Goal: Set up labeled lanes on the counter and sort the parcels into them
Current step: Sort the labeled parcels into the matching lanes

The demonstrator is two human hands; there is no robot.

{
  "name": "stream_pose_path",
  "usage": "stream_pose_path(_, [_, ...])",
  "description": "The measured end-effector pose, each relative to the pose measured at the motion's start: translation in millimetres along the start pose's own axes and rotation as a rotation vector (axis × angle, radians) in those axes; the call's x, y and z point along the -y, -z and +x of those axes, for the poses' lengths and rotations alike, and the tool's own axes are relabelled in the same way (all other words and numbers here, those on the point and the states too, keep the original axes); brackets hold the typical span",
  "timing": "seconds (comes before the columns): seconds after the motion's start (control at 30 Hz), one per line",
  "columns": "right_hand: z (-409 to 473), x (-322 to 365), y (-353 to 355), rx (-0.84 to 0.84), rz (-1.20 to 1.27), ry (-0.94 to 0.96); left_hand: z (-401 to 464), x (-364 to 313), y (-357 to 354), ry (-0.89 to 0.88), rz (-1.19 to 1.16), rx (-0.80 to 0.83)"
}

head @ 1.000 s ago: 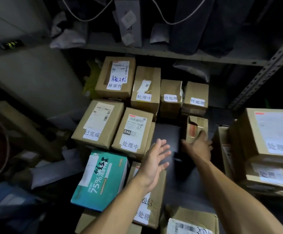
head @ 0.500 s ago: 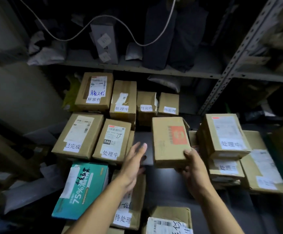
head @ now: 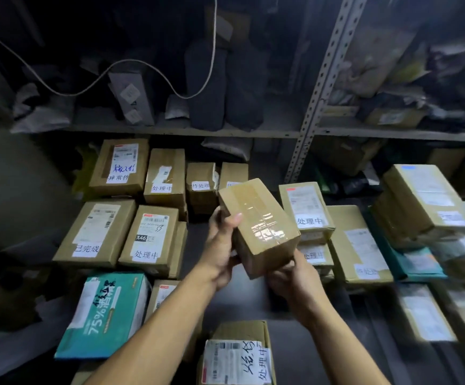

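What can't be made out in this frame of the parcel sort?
Head view only:
- Held box, gripped by the left hand and right hand: only taped faces show; any label is turned away.
- Small box behind it: its lane label is covered by the held box.
- Right-side stack: labels blurred, unreadable.
- Bottom box: cut off by the frame edge.
- Upper shelf: contents too dark to identify.

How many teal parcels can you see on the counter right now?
2. One teal box lies at the front left; another teal parcel sits at right, partly under stacked brown boxes. More may be hidden.
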State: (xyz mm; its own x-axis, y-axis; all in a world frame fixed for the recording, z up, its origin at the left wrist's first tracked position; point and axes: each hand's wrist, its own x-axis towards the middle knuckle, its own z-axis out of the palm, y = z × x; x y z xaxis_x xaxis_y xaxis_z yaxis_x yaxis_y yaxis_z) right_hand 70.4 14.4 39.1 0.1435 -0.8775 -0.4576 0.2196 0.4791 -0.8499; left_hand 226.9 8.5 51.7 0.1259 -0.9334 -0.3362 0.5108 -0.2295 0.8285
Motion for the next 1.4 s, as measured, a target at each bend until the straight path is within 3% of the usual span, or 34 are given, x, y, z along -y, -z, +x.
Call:
stream_pose_path(0.07, [0,2,15,-0.183,-0.133,0.243,0,-8,-15,-0.037,0.097,-0.070])
stream_pose_path(0.13, [-10,5,22,-0.134,-0.149,0.416,0,-15,-30,-0.066,0.170,-0.112])
stream_pose_path(0.2, [-22,7,19,-0.045,-0.247,0.459,-1,-15,-43,-0.091,0.223,-0.135])
stream_pose_path(0.27, [-26,6,17,-0.125,-0.423,0.516,-3,-10,-56,-0.110,0.276,-0.094])
stream_pose_path(0.37, [-24,12,28,-0.304,-0.319,0.463,-6,-7,-68,-0.152,0.239,-0.033])
stream_pose_path(0.5, [-27,26,56,-0.209,0.218,0.303,-7,-7,-75,-0.070,0.293,0.050])
stream_pose_path(0.57, [-36,29,65,-0.155,0.311,0.267,-12,0,-83,0.048,0.334,0.167])
stream_pose_path(0.63, [-45,27,74,-0.140,0.344,0.247,-17,9,-92,0.104,0.341,0.219])
stream_pose_path(0.9, [-61,15,107,-0.149,0.274,0.140,-18,42,-118,0.102,0.386,0.168])
stream_pose_path(1.13, [-60,19,120,-0.217,0.349,0.177,-26,49,-125,0.091,0.373,0.208])
stream_pose_path(1.3, [-38,53,114,-0.215,0.399,0.205,-8,28,-113,0.064,0.150,0.064])
stream_pose_path(1.4, [-17,85,107,-0.221,0.346,0.240,5,15,-106,0.044,0.051,0.073])
